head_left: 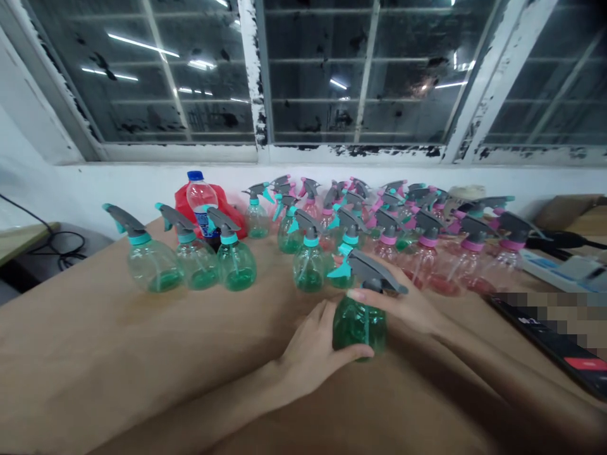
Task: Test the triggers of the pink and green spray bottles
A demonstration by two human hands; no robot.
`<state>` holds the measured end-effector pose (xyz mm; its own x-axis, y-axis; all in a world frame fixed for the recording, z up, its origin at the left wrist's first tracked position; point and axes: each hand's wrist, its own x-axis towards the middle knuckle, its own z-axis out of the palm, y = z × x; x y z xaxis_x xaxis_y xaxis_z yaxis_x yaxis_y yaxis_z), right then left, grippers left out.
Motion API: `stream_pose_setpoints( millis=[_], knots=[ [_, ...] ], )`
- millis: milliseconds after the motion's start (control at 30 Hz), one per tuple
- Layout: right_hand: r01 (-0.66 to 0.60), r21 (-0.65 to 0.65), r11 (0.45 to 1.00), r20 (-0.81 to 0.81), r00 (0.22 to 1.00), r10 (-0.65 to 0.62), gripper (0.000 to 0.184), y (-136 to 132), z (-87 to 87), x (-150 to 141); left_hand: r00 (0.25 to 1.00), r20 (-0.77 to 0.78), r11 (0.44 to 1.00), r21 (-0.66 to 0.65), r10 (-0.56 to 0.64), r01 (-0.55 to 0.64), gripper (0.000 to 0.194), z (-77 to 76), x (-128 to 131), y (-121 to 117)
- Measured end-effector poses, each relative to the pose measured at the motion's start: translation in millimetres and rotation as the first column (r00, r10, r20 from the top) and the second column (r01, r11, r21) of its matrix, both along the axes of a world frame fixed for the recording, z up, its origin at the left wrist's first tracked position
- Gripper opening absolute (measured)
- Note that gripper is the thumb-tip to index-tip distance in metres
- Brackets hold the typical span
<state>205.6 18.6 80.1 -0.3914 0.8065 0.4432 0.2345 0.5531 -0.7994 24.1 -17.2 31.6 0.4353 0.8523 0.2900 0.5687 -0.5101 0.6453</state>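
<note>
Presumably for steadiness, I have the left hand (310, 341) clamped round the green bottle (351, 325) and the right hand (410, 308) closed about its neck beneath the spray head (372, 270).

No legible text or numbers

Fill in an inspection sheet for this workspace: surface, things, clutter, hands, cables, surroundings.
Surface: brown table; shadows beneath the arms.
Things: green spray bottle, held; other teal-collared bottles and pink-collared bottles stand behind.
Clutter: blue-capped drink bottle, red bag, phone at right.
Hands: left hand cups the held bottle's body; right hand is around its upper part.
Cables: black cable looped beyond the table's left side.
Surroundings: white wall; barred windows, flaking frames.
</note>
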Motion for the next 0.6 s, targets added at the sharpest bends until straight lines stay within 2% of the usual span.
stream_pose_setpoints(
  millis=[133,267,367,467,533,600],
  knots=[
    [-0.006,-0.077,0.997,-0.097,0.995,-0.002,0.036,9,-0.2,-10,1.0,-0.003,1.0,0.013,-0.022,0.022,0.075,-3.7,-1,11],
    [-0.059,-0.053,0.997,-0.203,0.978,0.047,0.029,15,-7.6,-18,0.997,-0.02,0.997,0.042,-0.07,0.071,0.074,-7.4,-11,15],
    [-0.057,-0.015,0.998,-0.219,0.974,0.053,0.026,17,-11.7,-22,0.994,-0.039,0.995,0.035,-0.097,0.098,0.068,-10.7,-24,15],
    [-0.049,0.013,0.999,-0.212,0.976,0.051,0.026,20,-11.4,-24,0.996,-0.076,0.998,0.029,-0.051,0.053,0.064,-13.4,-39,15],
    [-0.053,0.034,0.998,-0.19,0.98,0.059,0.027,22,-9.1,-26,0.992,-0.123,0.998,0.06,-0.015,0.023,0.064,-15.1,-46,17],
    [-0.053,0.047,0.997,-0.155,0.986,0.06,0.027,26,-5.9,-27,0.979,-0.204,0.992,0.123,-0.015,0.041,0.063,-16.9,-50,19]
  ],
)
